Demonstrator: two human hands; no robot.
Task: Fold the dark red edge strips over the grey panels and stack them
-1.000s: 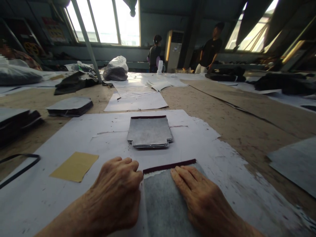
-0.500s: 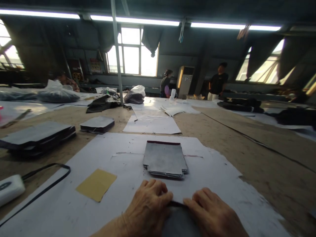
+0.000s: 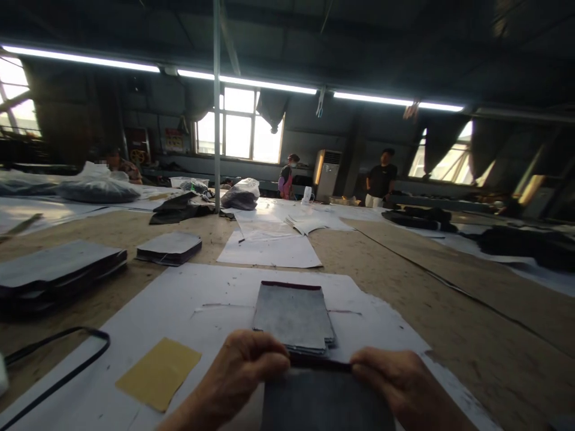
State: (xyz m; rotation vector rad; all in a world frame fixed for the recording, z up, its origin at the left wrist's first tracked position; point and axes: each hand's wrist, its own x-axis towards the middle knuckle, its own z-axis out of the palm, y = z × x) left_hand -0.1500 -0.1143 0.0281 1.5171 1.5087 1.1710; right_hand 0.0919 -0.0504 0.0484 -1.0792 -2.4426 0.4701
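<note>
item: one dark grey, flat, fabric-like panel (image 3: 327,398) with a near-black upper edge, directly before me, on my side of the pile; its lower end runs out of view.

my left hand (image 3: 245,371): curled, thumb and fingers pinching the panel's upper edge near its left corner.

my right hand (image 3: 399,380): likewise pinching that edge, near the right corner.

just beyond: one pile of lighter grey panels (image 3: 291,314), dark maroon strip along the far edge of the top one, lying on a large white paper sheet (image 3: 215,341).

to the left, on the same sheet: one tan, four-sided piece of paper (image 3: 159,374); past it, one looped black strap (image 3: 67,377).

farther left, on the brown tabletop (image 3: 350,254): two grey-topped stacks, one large (image 3: 63,263), one smaller (image 3: 169,244).
</note>
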